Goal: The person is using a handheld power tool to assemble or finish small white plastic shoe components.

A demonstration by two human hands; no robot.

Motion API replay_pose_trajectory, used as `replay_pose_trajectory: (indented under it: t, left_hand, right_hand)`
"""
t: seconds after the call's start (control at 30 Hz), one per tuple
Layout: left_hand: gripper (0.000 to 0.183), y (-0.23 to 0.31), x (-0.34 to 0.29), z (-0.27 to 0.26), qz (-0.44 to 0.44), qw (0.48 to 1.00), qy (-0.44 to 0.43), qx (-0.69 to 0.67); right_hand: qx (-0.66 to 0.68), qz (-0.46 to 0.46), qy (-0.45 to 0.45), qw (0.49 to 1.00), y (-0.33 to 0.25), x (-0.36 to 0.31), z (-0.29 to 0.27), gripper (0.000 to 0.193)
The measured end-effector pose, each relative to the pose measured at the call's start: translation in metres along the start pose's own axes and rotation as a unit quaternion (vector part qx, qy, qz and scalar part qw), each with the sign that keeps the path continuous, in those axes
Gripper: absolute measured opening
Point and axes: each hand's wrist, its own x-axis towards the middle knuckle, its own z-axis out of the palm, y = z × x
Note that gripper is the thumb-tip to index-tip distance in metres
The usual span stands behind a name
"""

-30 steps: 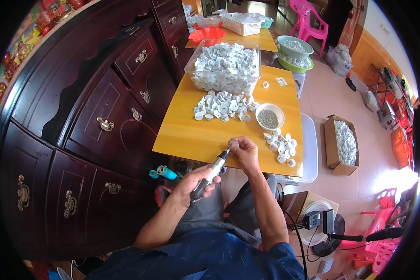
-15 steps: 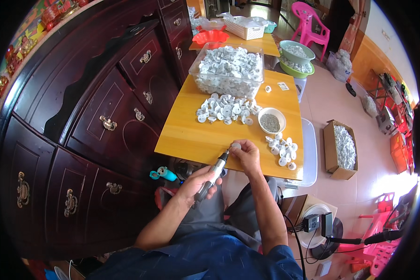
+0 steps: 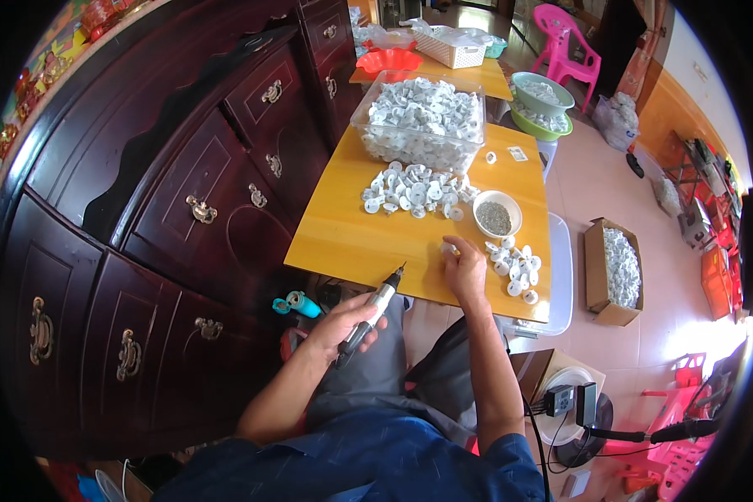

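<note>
My left hand (image 3: 349, 325) is wrapped round an electric screwdriver (image 3: 381, 303), silver and black, its thin bit pointing up and away over the table's near edge. My right hand (image 3: 466, 269) pinches a small white plastic disc part (image 3: 449, 248) above the yellow table, left of a small heap of similar parts (image 3: 517, 269). Just beyond that hand stands a white bowl (image 3: 478, 227) of small grey metal pieces, probably screws. A larger loose pile of white parts (image 3: 414, 191) lies farther back, in front of a clear plastic bin (image 3: 364, 142) full of them.
Dark wooden drawers (image 3: 184, 201) run along the left. A cardboard box (image 3: 598, 276) of white pieces stands on the floor at right, near a translucent tub (image 3: 558, 284) beside the table. A second table with a red tray (image 3: 389, 60) and a pink chair (image 3: 565, 50) are behind.
My right hand has moved right, carrying the white part away from the screwdriver's tip toward the small heap. The screwdriver has dropped slightly back toward me in my left hand.
</note>
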Motion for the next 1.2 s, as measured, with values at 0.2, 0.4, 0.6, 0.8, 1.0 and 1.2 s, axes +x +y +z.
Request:
replay_pose_trajectory:
  t: [0.2, 0.4, 0.6, 0.8, 1.0, 1.2]
  left_hand:
    - [0.047, -0.015, -0.009, -0.006, -0.019, 1.0, 0.002, -0.011]
    - [0.046, -0.023, -0.007, -0.009, -0.02, 0.999, 0.006, -0.026]
    - [0.043, -0.019, -0.006, -0.002, -0.021, 1.0, 0.002, -0.022]
    - [0.045, -0.016, -0.008, 0.0, -0.018, 0.999, -0.012, -0.026]
    - [0.047, -0.011, -0.011, 0.004, -0.01, 1.0, -0.019, -0.024]
    - [0.051, -0.003, -0.017, 0.01, -0.004, 0.999, -0.035, -0.007]
  right_hand:
    - [-0.046, -0.028, 0.034, 0.998, -0.011, -0.002, -0.005, 0.03]
    - [-0.047, 0.003, 0.049, 0.998, -0.028, -0.018, -0.012, 0.019]
    - [0.019, 0.006, -0.04, 0.999, -0.034, -0.038, -0.005, 0.008]
    - [0.046, 0.01, -0.093, 0.995, -0.035, -0.038, 0.004, 0.017]
    - [0.103, 0.024, -0.153, 0.983, -0.039, -0.033, 0.008, 0.021]
    - [0.296, 0.169, -0.211, 0.916, -0.027, -0.033, 0.013, 0.016]
